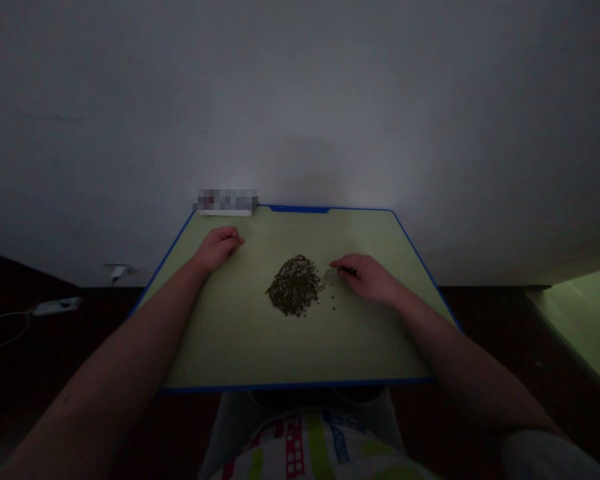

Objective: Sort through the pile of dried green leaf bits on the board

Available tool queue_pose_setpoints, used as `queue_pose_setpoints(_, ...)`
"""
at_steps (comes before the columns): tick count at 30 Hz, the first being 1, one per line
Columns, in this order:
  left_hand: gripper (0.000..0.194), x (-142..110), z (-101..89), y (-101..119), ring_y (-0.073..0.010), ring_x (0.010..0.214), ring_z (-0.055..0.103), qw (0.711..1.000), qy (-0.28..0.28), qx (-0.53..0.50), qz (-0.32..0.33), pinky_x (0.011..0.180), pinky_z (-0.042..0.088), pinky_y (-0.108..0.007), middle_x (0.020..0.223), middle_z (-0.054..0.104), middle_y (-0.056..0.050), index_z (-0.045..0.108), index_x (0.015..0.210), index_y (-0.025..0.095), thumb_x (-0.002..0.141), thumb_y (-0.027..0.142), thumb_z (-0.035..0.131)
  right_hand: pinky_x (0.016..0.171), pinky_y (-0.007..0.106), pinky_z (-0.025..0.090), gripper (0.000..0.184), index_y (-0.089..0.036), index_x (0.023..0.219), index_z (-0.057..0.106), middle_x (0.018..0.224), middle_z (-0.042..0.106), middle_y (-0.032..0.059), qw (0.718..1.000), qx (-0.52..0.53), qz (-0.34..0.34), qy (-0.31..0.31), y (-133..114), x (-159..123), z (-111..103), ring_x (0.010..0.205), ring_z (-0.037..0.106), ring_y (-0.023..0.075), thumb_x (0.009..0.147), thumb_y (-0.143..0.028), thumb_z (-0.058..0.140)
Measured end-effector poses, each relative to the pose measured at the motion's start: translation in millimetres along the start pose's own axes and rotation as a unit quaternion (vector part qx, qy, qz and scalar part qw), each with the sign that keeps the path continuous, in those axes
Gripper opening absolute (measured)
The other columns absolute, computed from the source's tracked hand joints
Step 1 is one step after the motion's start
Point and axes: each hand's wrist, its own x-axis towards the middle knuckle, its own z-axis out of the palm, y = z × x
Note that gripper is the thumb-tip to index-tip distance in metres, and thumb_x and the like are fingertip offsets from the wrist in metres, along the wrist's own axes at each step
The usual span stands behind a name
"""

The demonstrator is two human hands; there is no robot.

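A pile of small dark greenish-brown grains [294,287], perhaps beans or seeds, is heaped mid-table, with a few loose ones to its right. Just right of the pile, my right hand [364,275] is closed around a small metal fork [331,273]. Its tines point left, close to the pile's edge; most of its handle is hidden by my fingers. My left hand [221,247] rests on the table at the upper left, apart from the pile. Its fingers are curled into a loose fist, and nothing shows in it.
The pale table [300,353] has a blue rim and stands close to a grey wall [300,100]. A white box [226,203], blurred out, sits at its far left corner. On the floor at left lies a white power strip [57,306] with cables, near a wall plug [117,272].
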Motion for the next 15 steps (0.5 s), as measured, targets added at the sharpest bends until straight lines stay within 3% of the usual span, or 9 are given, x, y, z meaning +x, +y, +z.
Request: queue_pose_setpoints(15, 0.025, -2.7, 0.9, 6.8, -0.0063, 0.041, 0.030, 1.000, 0.006, 0.004, -0.007, 0.042, 0.022, -0.023, 0.043, 0.035, 0.007, 0.041, 0.052, 0.018, 0.065, 0.031, 0.059, 0.059, 0.024, 0.044, 0.032, -0.017, 0.096, 0.070, 0.074, 0.070, 0.0020, 0.995, 0.060, 0.039, -0.074, -0.3, -8.7, -1.7, 0.063, 0.061, 0.0137, 0.069, -0.012, 0.053)
